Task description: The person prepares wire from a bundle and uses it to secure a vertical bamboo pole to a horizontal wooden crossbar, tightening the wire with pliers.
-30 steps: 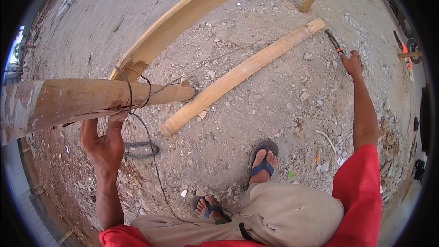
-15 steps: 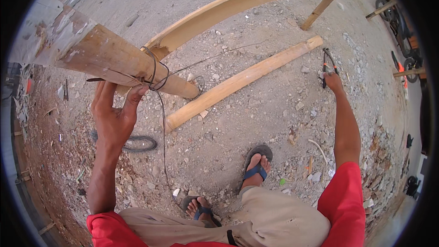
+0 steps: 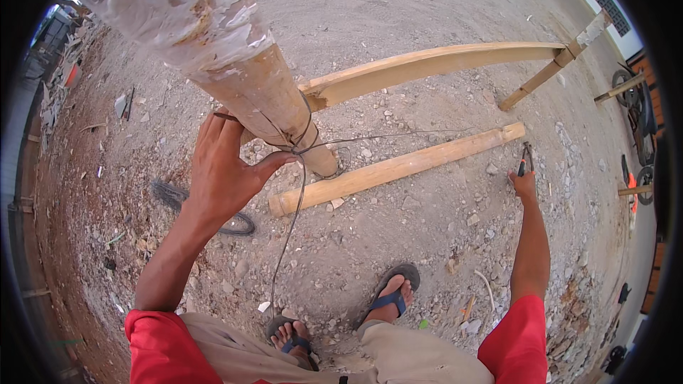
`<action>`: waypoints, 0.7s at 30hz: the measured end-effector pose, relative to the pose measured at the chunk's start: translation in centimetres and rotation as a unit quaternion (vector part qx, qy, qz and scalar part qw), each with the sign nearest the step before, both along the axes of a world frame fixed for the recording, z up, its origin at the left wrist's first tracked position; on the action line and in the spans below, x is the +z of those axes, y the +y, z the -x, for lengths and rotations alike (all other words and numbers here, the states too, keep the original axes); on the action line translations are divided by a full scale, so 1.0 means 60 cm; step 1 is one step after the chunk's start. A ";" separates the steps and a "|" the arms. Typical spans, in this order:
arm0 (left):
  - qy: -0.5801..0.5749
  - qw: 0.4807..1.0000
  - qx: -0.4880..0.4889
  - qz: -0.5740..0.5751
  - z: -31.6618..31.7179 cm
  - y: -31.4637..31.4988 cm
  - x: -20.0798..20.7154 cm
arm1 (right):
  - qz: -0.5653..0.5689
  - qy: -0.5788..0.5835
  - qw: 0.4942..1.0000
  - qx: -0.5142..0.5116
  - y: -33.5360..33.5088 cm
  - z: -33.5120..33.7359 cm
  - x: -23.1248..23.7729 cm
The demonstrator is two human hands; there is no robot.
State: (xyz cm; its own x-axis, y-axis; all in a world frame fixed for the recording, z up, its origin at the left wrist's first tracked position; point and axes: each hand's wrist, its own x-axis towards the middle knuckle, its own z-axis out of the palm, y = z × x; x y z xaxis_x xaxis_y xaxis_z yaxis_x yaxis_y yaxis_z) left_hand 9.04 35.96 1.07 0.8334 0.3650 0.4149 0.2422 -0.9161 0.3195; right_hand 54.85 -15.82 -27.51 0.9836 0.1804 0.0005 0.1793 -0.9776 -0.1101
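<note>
Left hand grasps the wired post; right hand clenches pliers beside the pole end, open gravel around.

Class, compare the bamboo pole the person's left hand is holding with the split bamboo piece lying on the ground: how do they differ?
The held pole stands raised, with wire wrapped round it; the split piece lies flat on the gravel, unwired. The held pole has flaky white patches; the split piece is evenly pale yellow. Both are bamboo. The left hand grips the pole.
</note>
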 end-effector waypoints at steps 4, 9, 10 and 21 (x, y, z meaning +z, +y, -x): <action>0.001 1.000 0.023 -0.015 0.006 0.000 -0.002 | -0.274 0.122 0.947 -0.118 0.022 0.041 0.051; 0.025 0.999 0.037 -0.012 0.002 0.001 0.004 | -0.323 0.153 0.930 -0.087 0.036 0.277 0.185; 0.035 0.999 0.034 0.000 0.002 0.003 0.008 | -0.318 0.169 0.931 -0.068 0.039 0.337 0.220; 0.019 0.999 0.026 0.003 0.004 0.009 0.007 | -0.156 0.237 0.947 0.151 0.100 0.707 0.155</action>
State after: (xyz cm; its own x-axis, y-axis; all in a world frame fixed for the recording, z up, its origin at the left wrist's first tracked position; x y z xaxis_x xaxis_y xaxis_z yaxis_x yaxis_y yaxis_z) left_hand 8.83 36.50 1.47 0.8281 0.4113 0.3810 0.3018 -0.8997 0.3153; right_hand 12.45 -9.79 -18.22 0.7899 0.5178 -0.3286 0.3046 -0.7963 -0.5226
